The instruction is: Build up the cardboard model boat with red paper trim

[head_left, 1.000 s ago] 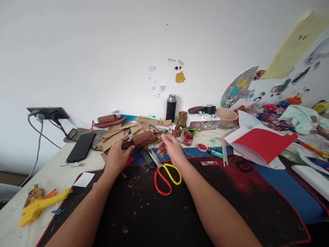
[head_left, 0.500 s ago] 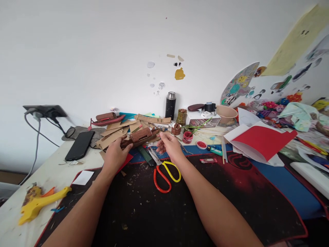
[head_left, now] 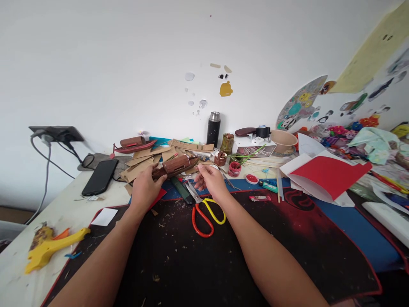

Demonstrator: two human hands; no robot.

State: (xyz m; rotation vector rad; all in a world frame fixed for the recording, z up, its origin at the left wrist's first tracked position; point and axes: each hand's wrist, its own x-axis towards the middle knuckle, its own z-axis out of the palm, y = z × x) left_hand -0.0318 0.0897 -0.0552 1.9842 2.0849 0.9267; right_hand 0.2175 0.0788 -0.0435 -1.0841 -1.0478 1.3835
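Note:
My left hand [head_left: 146, 187] is closed on the left end of a small brown model boat [head_left: 175, 165] with a rounded roof. The boat is held tilted above the back of the mat, its pointed end toward the right. My right hand [head_left: 211, 181] is beside that pointed end, fingers loosely curled and thumb apart; I see nothing held in it. Below the hands lie scissors [head_left: 198, 200] with one red and one yellow handle. A dark green cutter-like tool [head_left: 182, 190] lies beside their blades.
Cardboard scraps [head_left: 137, 170] and a red model boat [head_left: 136, 145] lie behind. Paint jars [head_left: 234, 169] and a black flask [head_left: 213, 130] stand at the back. At left are a phone [head_left: 100, 177] and a yellow glue gun [head_left: 54, 249]; at right, red paper [head_left: 330, 177].
The brown boat has rolled slightly in my left hand, showing more of its roof. My right hand has barely moved. The view has shifted a little.

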